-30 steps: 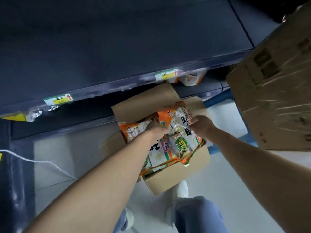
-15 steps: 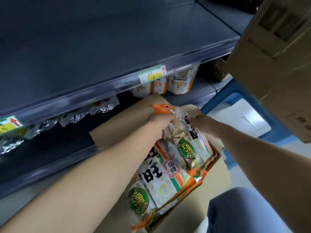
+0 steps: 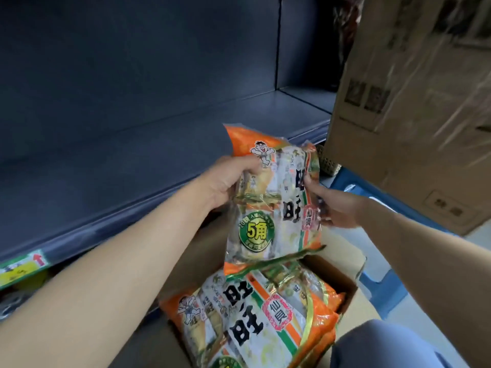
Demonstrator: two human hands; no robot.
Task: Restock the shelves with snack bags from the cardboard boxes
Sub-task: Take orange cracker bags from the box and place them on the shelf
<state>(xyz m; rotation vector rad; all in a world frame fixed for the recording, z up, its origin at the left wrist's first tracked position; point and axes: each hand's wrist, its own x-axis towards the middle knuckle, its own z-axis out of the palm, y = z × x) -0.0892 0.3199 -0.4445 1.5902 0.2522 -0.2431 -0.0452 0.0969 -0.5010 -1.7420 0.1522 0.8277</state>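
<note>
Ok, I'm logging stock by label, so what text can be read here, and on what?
"旺旺": black, on the held snack bag and on the top bag in the open box.
"仙贝": red seal on both bags.
"5角": green circle on the held snack bag; the small print round it is unreadable.
Blurred, unreadable: the shelf price label beside its red arrow, and the print on the large cardboard box.
</note>
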